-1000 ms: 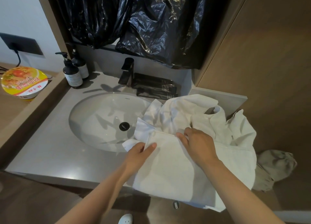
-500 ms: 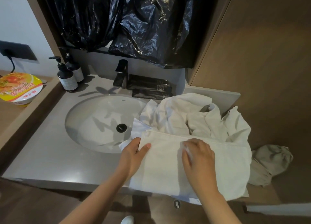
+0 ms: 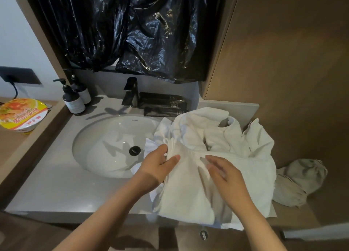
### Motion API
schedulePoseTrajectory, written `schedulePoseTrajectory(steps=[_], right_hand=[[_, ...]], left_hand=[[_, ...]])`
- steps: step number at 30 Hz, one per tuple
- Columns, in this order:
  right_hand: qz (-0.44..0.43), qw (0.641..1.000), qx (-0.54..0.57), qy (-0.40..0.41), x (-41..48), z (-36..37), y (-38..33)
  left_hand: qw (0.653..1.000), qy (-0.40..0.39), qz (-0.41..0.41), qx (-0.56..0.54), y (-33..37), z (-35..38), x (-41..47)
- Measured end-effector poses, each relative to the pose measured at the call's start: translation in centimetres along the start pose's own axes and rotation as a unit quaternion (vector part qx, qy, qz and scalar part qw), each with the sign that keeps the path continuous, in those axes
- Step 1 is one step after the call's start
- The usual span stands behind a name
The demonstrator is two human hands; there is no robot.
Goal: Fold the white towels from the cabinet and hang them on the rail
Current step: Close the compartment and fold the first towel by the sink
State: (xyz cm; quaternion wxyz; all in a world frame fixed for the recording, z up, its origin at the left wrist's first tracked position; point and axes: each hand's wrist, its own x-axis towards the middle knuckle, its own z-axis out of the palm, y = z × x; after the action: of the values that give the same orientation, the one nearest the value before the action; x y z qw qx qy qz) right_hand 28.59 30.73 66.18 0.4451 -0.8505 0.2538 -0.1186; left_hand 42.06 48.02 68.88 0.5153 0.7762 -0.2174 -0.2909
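On the grey counter [image 3: 56, 190] right of the basin [image 3: 105, 148] lies a half-folded white towel [image 3: 188, 198]. The left hand [image 3: 157, 167] pinches its left edge; the right hand [image 3: 226, 175] rests straight-fingered, holding nothing. Likely soft and limp; best held by corners.

White towels [image 3: 217, 175], partly folded, lie heaped on the countertop [image 3: 56, 184].

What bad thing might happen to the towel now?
The folded towel hangs over the front edge of the counter, so it may slide to the floor. Only the left hand pinches it; the right hand is open over it, so the fold might slip apart. Part of the towel pile drapes over the sink and could get damp.
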Motion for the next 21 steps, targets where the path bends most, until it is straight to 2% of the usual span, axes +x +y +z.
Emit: schedulePoseTrajectory(steps=[2, 6, 11, 15, 18, 21], right_hand=[[0.003, 0.998, 0.052, 0.039, 0.0, -1.8, -0.9], [-0.015, 0.993, 0.069, 0.093, -0.6, -5.6, -2.0], [-0.032, 0.978, 0.118, 0.171, -3.1, -10.8, -2.2], [-0.041, 0.966, 0.144, 0.211, -5.9, -14.7, -1.8], [-0.027, 0.967, 0.131, 0.219, -7.4, -16.3, -0.9], [-0.011, 0.973, 0.065, 0.221, -8.2, -16.7, 0.1]], left_hand=[[1.000, -0.017, 0.021, 0.006, 2.4, 0.7, 0.0], [0.996, -0.051, 0.075, 0.008, 6.7, 3.4, 0.5], [0.994, -0.060, 0.061, -0.062, 11.1, 8.4, 1.4], [0.996, -0.053, 0.066, -0.022, 12.9, 12.2, 2.5], [0.996, -0.036, 0.082, 0.018, 13.5, 14.5, 3.2], [0.993, -0.004, 0.105, 0.062, 13.4, 16.2, 3.8]])
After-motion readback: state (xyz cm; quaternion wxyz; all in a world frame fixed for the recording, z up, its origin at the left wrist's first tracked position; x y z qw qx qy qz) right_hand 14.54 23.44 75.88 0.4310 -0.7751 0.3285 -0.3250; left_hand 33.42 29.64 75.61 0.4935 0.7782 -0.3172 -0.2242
